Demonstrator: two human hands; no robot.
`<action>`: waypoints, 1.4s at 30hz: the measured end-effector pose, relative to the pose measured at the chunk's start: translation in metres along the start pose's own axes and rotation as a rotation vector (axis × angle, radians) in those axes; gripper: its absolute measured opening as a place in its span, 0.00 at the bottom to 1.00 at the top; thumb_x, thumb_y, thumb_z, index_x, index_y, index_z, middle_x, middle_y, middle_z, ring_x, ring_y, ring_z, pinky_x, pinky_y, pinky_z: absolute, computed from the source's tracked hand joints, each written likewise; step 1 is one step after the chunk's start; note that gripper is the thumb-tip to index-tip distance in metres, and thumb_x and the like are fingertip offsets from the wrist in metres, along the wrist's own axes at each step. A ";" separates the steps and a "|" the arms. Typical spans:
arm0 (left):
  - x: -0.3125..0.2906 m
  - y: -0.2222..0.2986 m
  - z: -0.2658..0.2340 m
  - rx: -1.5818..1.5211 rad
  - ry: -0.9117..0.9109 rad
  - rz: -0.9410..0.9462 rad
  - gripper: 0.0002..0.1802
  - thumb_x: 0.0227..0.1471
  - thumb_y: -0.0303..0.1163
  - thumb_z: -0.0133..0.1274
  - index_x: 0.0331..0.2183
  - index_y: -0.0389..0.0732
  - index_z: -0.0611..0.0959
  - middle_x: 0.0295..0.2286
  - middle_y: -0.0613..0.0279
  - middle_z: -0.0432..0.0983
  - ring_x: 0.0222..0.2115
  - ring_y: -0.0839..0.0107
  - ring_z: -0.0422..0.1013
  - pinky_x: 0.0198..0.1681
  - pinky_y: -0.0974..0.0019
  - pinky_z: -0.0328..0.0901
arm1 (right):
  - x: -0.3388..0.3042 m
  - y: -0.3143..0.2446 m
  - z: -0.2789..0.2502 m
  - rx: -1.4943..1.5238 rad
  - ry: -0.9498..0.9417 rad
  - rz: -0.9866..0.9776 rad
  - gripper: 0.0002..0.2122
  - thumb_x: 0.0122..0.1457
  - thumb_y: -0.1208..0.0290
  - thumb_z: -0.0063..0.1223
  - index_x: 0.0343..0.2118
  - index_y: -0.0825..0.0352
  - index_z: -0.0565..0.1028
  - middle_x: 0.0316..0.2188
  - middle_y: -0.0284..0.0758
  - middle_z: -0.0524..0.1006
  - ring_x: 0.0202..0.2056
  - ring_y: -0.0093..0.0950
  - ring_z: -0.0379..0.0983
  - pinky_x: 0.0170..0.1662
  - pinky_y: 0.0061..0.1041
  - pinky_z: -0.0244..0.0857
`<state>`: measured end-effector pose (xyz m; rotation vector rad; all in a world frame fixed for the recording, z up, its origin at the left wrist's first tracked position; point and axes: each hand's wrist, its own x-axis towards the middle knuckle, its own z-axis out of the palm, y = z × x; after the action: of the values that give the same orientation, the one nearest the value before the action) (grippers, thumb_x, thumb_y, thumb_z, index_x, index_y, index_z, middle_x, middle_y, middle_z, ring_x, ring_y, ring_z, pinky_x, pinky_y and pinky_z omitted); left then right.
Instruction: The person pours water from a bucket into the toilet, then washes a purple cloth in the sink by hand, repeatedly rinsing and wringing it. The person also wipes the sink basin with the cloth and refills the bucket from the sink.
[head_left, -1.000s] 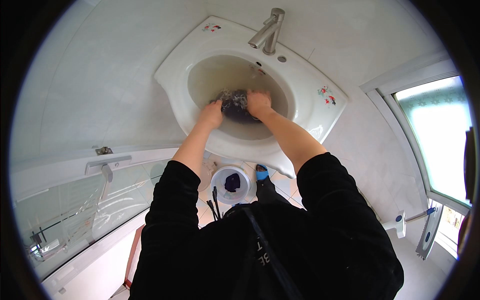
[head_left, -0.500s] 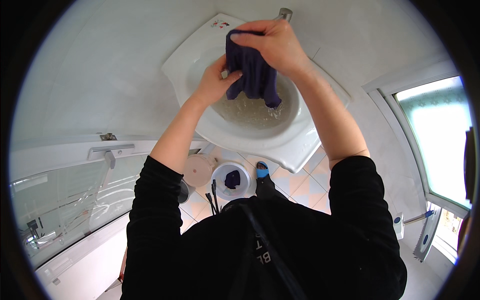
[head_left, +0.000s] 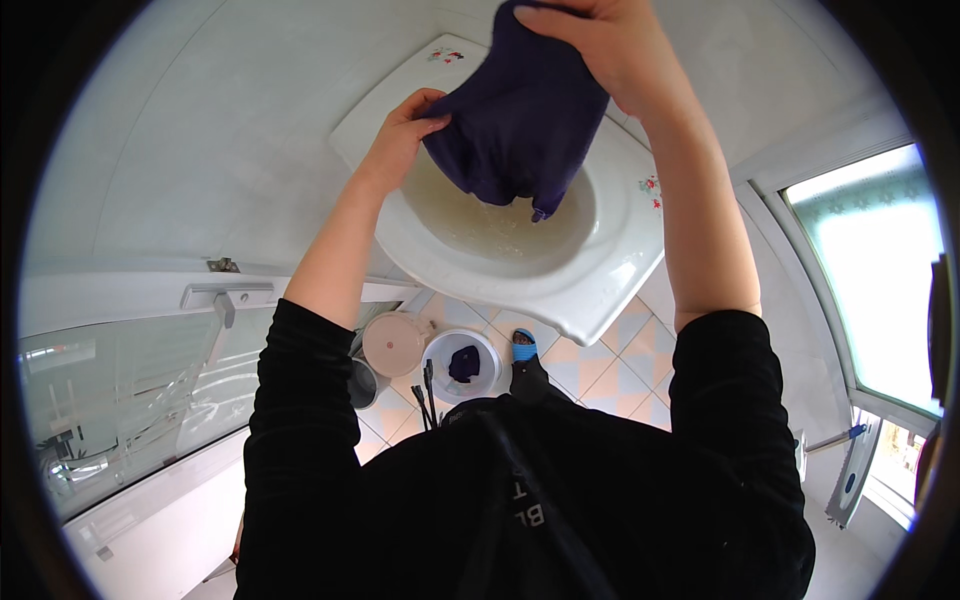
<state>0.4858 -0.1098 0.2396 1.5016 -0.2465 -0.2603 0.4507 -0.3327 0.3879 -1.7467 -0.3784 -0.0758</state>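
Note:
A wet, dark purple cloth garment (head_left: 515, 120) hangs spread out over a white washbasin (head_left: 480, 275). My left hand (head_left: 402, 138) pinches its left edge between thumb and fingers. Higher up, my right hand (head_left: 610, 40) grips the top corner, partly cut off by the upper edge of the picture. The garment's lower hem dangles just over cloudy water (head_left: 480, 228) in the bowl. Its exact kind cannot be made out. The faucet does not show.
On the tiled floor below, a white bucket (head_left: 490, 385) holds another dark purple cloth (head_left: 464, 364). Beside it are a pinkish round lid or stool (head_left: 393, 344) and a grey bin (head_left: 366, 384). A glass shower partition (head_left: 140, 390) stands at left, a bright window (head_left: 870, 270) at right.
Both hands have moved apart and up, the right one farther up and to the right. The garment, bunched before, is now stretched wider and raised higher above the water.

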 end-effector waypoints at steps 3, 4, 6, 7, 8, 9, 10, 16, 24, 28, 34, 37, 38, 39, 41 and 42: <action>0.003 0.002 -0.009 -0.051 -0.030 0.053 0.09 0.50 0.25 0.47 0.37 0.38 0.73 0.34 0.66 0.71 0.37 0.78 0.66 0.45 0.73 0.59 | -0.006 0.029 -0.003 -0.242 0.095 0.053 0.11 0.52 0.71 0.54 0.37 0.71 0.77 0.29 0.32 0.78 0.29 0.19 0.73 0.35 0.18 0.66; 0.002 0.003 -0.009 -0.017 -0.005 0.082 0.09 0.50 0.25 0.47 0.37 0.37 0.73 0.34 0.65 0.71 0.37 0.77 0.67 0.44 0.73 0.60 | -0.008 0.035 -0.006 -0.369 0.025 0.028 0.15 0.50 0.65 0.56 0.36 0.72 0.76 0.28 0.35 0.78 0.29 0.24 0.74 0.35 0.21 0.67; -0.001 0.006 -0.010 0.054 0.047 0.139 0.09 0.50 0.25 0.48 0.37 0.37 0.73 0.33 0.65 0.72 0.36 0.77 0.67 0.43 0.73 0.60 | -0.015 0.042 -0.006 -0.622 -0.196 0.123 0.18 0.46 0.61 0.59 0.35 0.72 0.76 0.27 0.38 0.78 0.28 0.28 0.74 0.34 0.24 0.66; -0.002 0.008 -0.011 0.101 0.071 0.172 0.09 0.50 0.25 0.48 0.36 0.37 0.73 0.33 0.65 0.72 0.36 0.77 0.67 0.42 0.73 0.61 | -0.019 0.048 -0.006 -0.745 -0.307 0.172 0.20 0.44 0.59 0.60 0.35 0.72 0.76 0.26 0.39 0.78 0.28 0.30 0.74 0.34 0.26 0.66; 0.000 0.011 -0.009 0.137 0.085 0.211 0.09 0.50 0.25 0.48 0.36 0.36 0.73 0.33 0.64 0.72 0.35 0.77 0.67 0.41 0.73 0.61 | -0.022 0.062 -0.008 -0.828 -0.434 0.268 0.18 0.43 0.61 0.60 0.33 0.72 0.77 0.27 0.42 0.77 0.29 0.33 0.74 0.35 0.29 0.66; 0.002 0.012 -0.009 0.174 0.101 0.249 0.08 0.50 0.25 0.48 0.36 0.36 0.73 0.32 0.64 0.72 0.35 0.77 0.67 0.41 0.74 0.62 | -0.022 0.081 -0.011 -0.907 -0.563 0.365 0.17 0.43 0.62 0.60 0.31 0.72 0.77 0.27 0.45 0.76 0.31 0.37 0.74 0.35 0.31 0.66; 0.005 0.011 -0.011 0.179 0.087 0.285 0.09 0.49 0.25 0.50 0.35 0.35 0.73 0.31 0.64 0.72 0.33 0.77 0.68 0.39 0.72 0.63 | -0.024 0.099 -0.014 -0.951 -0.579 0.390 0.16 0.43 0.63 0.60 0.31 0.72 0.77 0.27 0.44 0.77 0.31 0.36 0.74 0.36 0.30 0.66; 0.013 -0.017 -0.046 0.480 0.219 0.147 0.15 0.49 0.33 0.52 0.37 0.34 0.72 0.30 0.59 0.73 0.34 0.71 0.70 0.39 0.69 0.63 | -0.042 0.201 -0.041 -0.090 -0.210 0.445 0.17 0.48 0.65 0.55 0.39 0.71 0.75 0.34 0.33 0.76 0.38 0.27 0.69 0.42 0.26 0.60; -0.012 -0.040 -0.051 0.867 0.210 -0.045 0.25 0.48 0.46 0.53 0.40 0.35 0.72 0.33 0.49 0.73 0.35 0.59 0.70 0.39 0.63 0.63 | -0.019 0.155 -0.001 0.157 -0.003 0.235 0.14 0.55 0.65 0.51 0.40 0.71 0.72 0.31 0.32 0.74 0.33 0.20 0.68 0.37 0.20 0.62; -0.023 -0.040 -0.050 1.090 0.149 0.072 0.25 0.43 0.46 0.57 0.38 0.37 0.76 0.27 0.55 0.71 0.30 0.61 0.69 0.35 0.63 0.63 | 0.002 0.116 0.008 -0.001 -0.006 0.021 0.14 0.56 0.66 0.52 0.40 0.72 0.72 0.30 0.31 0.75 0.31 0.17 0.69 0.35 0.16 0.63; -0.018 -0.012 -0.070 1.216 0.210 0.180 0.17 0.39 0.37 0.61 0.34 0.39 0.81 0.28 0.55 0.69 0.31 0.57 0.68 0.35 0.61 0.64 | 0.010 0.062 0.007 0.008 -0.006 -0.019 0.12 0.55 0.72 0.52 0.40 0.71 0.74 0.28 0.32 0.76 0.30 0.19 0.68 0.33 0.18 0.63; -0.013 -0.021 -0.085 1.012 0.358 0.069 0.13 0.42 0.29 0.55 0.35 0.38 0.79 0.31 0.56 0.70 0.31 0.62 0.70 0.34 0.61 0.65 | -0.003 0.064 0.008 -0.164 -0.018 -0.015 0.15 0.53 0.66 0.54 0.39 0.72 0.72 0.27 0.34 0.76 0.32 0.21 0.71 0.36 0.19 0.64; -0.008 -0.029 -0.092 0.853 0.368 0.025 0.13 0.43 0.28 0.53 0.36 0.38 0.78 0.31 0.56 0.71 0.30 0.63 0.70 0.34 0.62 0.65 | -0.003 0.075 0.006 -0.283 -0.058 -0.009 0.14 0.53 0.66 0.53 0.38 0.71 0.73 0.28 0.36 0.76 0.32 0.26 0.72 0.36 0.23 0.65; -0.006 -0.037 -0.100 0.694 0.376 -0.018 0.13 0.43 0.26 0.52 0.36 0.38 0.77 0.32 0.56 0.72 0.30 0.64 0.71 0.34 0.62 0.65 | -0.004 0.096 0.004 -0.402 -0.098 -0.004 0.13 0.52 0.66 0.53 0.37 0.69 0.74 0.29 0.39 0.76 0.33 0.32 0.73 0.37 0.27 0.65; -0.005 -0.046 -0.087 0.528 0.341 -0.153 0.13 0.45 0.24 0.47 0.38 0.38 0.75 0.30 0.61 0.72 0.29 0.72 0.69 0.32 0.67 0.65 | -0.014 0.132 0.001 -0.658 -0.191 0.027 0.12 0.50 0.66 0.52 0.36 0.66 0.75 0.30 0.42 0.76 0.35 0.40 0.73 0.38 0.32 0.65; -0.007 -0.049 -0.080 0.449 0.328 -0.222 0.14 0.46 0.23 0.45 0.38 0.38 0.73 0.28 0.63 0.71 0.29 0.75 0.69 0.31 0.70 0.65 | -0.019 0.146 0.004 -0.781 -0.253 0.040 0.12 0.50 0.65 0.52 0.36 0.65 0.76 0.30 0.43 0.76 0.36 0.43 0.72 0.39 0.33 0.66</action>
<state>0.5037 -0.0339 0.1858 1.9921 0.1369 -0.1339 0.4751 -0.3560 0.2443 -2.5473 -0.5425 0.0356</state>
